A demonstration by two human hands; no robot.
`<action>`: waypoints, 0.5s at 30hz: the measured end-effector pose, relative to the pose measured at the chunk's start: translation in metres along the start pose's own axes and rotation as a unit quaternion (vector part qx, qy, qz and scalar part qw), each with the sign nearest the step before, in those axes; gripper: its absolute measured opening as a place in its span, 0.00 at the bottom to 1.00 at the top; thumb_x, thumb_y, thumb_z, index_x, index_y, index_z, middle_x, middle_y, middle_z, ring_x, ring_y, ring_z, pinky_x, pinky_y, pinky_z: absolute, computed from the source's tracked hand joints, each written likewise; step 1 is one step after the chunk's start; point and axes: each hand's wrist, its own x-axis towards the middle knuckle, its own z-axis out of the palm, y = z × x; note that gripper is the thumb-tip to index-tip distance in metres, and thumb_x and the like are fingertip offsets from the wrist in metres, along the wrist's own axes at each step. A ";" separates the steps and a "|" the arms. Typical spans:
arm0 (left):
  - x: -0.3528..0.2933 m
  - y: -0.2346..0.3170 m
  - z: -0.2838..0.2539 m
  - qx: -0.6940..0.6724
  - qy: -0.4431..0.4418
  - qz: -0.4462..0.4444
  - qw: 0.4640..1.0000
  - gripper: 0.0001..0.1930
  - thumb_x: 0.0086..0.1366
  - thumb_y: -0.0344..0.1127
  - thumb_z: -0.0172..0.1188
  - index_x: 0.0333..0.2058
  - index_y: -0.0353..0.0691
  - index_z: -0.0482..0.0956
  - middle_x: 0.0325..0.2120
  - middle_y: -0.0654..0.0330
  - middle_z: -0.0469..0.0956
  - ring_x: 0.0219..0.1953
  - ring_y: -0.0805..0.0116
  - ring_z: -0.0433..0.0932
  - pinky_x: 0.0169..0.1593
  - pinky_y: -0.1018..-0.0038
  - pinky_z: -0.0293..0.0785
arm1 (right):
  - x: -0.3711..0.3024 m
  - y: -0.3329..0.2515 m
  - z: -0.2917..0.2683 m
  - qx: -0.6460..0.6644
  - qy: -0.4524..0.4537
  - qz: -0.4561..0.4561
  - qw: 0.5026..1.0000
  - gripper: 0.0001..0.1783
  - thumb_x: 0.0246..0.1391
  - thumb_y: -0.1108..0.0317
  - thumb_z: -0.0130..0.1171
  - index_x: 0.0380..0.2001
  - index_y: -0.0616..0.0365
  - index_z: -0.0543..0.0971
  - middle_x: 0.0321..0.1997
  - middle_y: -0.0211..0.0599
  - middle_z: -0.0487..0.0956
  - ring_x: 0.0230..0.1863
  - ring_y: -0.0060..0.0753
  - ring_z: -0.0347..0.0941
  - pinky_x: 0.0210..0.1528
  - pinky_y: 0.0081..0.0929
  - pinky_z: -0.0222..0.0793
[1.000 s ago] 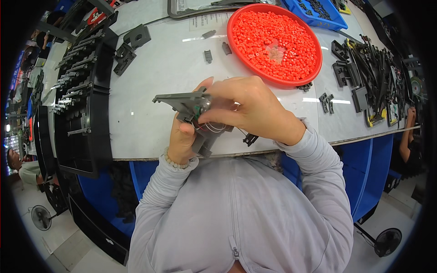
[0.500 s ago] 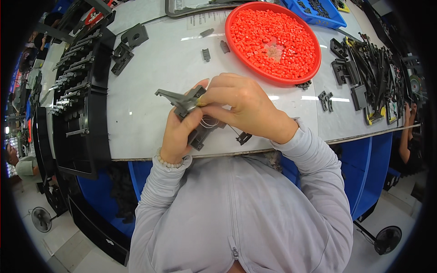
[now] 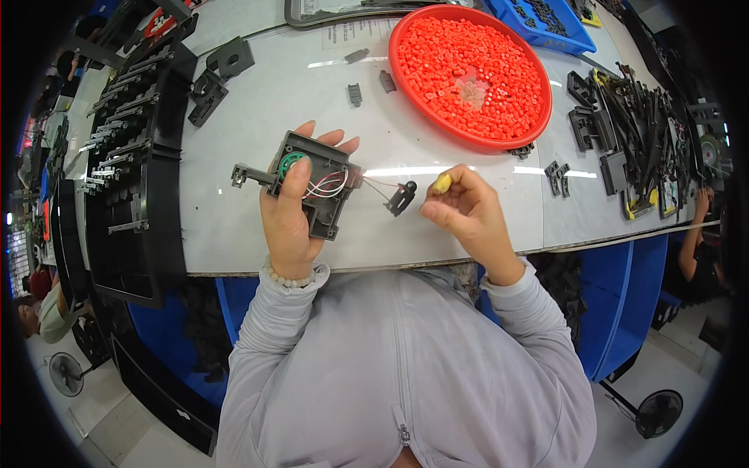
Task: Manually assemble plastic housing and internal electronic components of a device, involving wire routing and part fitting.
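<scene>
My left hand (image 3: 287,218) grips a dark grey plastic housing (image 3: 331,209), its open inside facing up and my thumb lying across it. Inside are a green ring-shaped part (image 3: 289,162) and loose white and red wires (image 3: 331,187). A grey arm (image 3: 251,175) sticks out at the housing's left. From its right side thin wires run to a small black part (image 3: 402,199) near the table's front. My right hand (image 3: 468,214) is apart from the housing, fingers loosely curled and thumb separated. A yellow covering (image 3: 442,184) shows at its index fingertip; I see nothing held.
A red round tray (image 3: 392,58) of small red pieces stands beyond my right hand. Black racks (image 3: 168,226) with metal-tipped parts are at left. Loose grey pieces (image 3: 354,95) lie mid-table. Dark parts (image 3: 644,132) are heaped at right, below a blue bin (image 3: 581,40).
My right hand has let go of the housing and moved right. My left hand has turned the housing, so its wired inside now shows and the grey arm points left.
</scene>
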 end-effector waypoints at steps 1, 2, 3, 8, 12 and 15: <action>0.001 -0.001 0.000 0.008 0.003 0.019 1.000 0.25 0.64 0.36 0.49 0.56 0.29 0.58 0.49 0.41 0.68 0.53 0.47 0.69 0.47 0.60 0.76 | -0.003 0.004 0.003 0.000 0.002 0.000 1.000 0.11 0.50 0.69 0.62 0.32 0.61 0.71 0.31 0.30 0.74 0.34 0.20 0.70 0.38 0.19 0.66; 0.001 -0.001 0.002 0.007 0.002 0.018 1.000 0.25 0.64 0.36 0.49 0.56 0.29 0.58 0.49 0.41 0.68 0.53 0.47 0.69 0.47 0.60 0.76 | -0.006 0.007 0.006 0.040 -0.001 0.038 0.998 0.10 0.51 0.68 0.61 0.32 0.61 0.71 0.30 0.31 0.74 0.33 0.20 0.69 0.37 0.18 0.66; 0.001 -0.002 0.004 0.008 0.002 0.032 0.999 0.24 0.64 0.36 0.49 0.56 0.29 0.58 0.49 0.41 0.68 0.53 0.47 0.69 0.47 0.60 0.76 | -0.007 0.009 0.008 0.081 -0.003 0.076 0.994 0.10 0.52 0.67 0.59 0.32 0.61 0.72 0.30 0.31 0.74 0.33 0.19 0.69 0.36 0.18 0.66; -0.004 -0.004 0.010 0.062 -0.004 0.053 0.997 0.25 0.65 0.39 0.45 0.58 0.33 0.56 0.52 0.43 0.63 0.56 0.47 0.65 0.51 0.55 0.72 | 0.002 0.008 0.024 0.150 0.031 0.081 0.985 0.08 0.54 0.67 0.57 0.31 0.61 0.73 0.27 0.30 0.74 0.28 0.18 0.67 0.31 0.17 0.64; -0.007 -0.006 0.012 0.065 -0.004 0.057 0.996 0.25 0.65 0.39 0.45 0.58 0.33 0.56 0.52 0.43 0.63 0.56 0.48 0.65 0.51 0.54 0.72 | 0.009 0.008 0.025 0.178 0.012 0.089 0.980 0.06 0.54 0.69 0.55 0.31 0.61 0.73 0.24 0.27 0.73 0.25 0.16 0.65 0.29 0.16 0.61; -0.008 -0.007 0.012 0.039 0.009 0.062 0.997 0.25 0.65 0.37 0.46 0.57 0.32 0.57 0.51 0.43 0.65 0.54 0.49 0.67 0.50 0.58 0.73 | 0.011 0.002 0.029 0.156 -0.038 0.102 0.982 0.06 0.53 0.69 0.56 0.28 0.61 0.74 0.22 0.25 0.72 0.24 0.14 0.64 0.28 0.14 0.59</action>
